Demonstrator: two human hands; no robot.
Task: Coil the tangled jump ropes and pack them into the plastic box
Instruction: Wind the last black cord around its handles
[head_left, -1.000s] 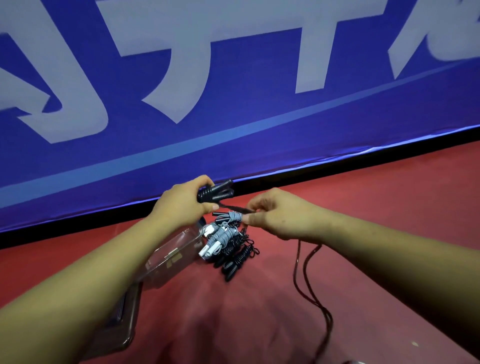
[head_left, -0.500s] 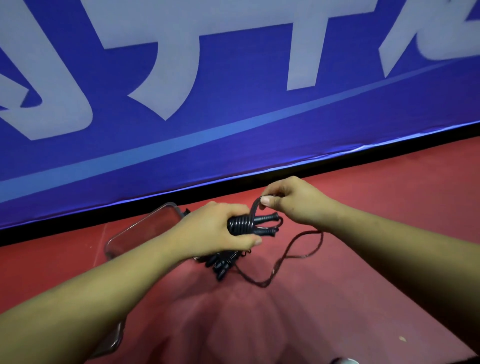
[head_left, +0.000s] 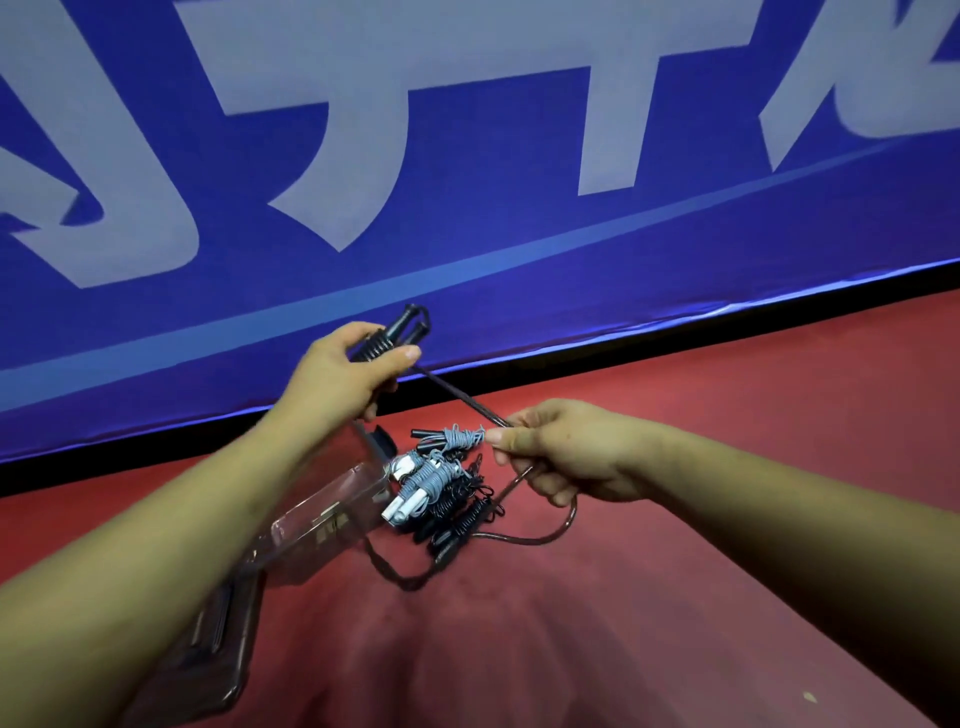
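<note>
Floor: red mat (head_left: 675, 623), bare on my right.
Wall: blue banner (head_left: 467, 260) along the far edge.
Box: clear plastic box (head_left: 332, 512), coiled ropes (head_left: 441, 483) piled beside.
Left hand (head_left: 337, 379): fingers wrapped round black handles (head_left: 395, 335).
Right hand (head_left: 561, 447): pinching the cord (head_left: 457, 389) taut.

1. Banner (head_left: 519, 249): deep blue, large pale grey-white characters, one lighter blue stripe.
2. Floor (head_left: 675, 623): red.
3. Held jump rope (head_left: 387, 340): black handles, dark cord.
4. Coiled ropes (head_left: 441, 488): some black; others grey cord with white handles.
5. Plastic box (head_left: 322, 514): clear, colourless.
6. Baseboard strip (head_left: 675, 338): black.
</note>
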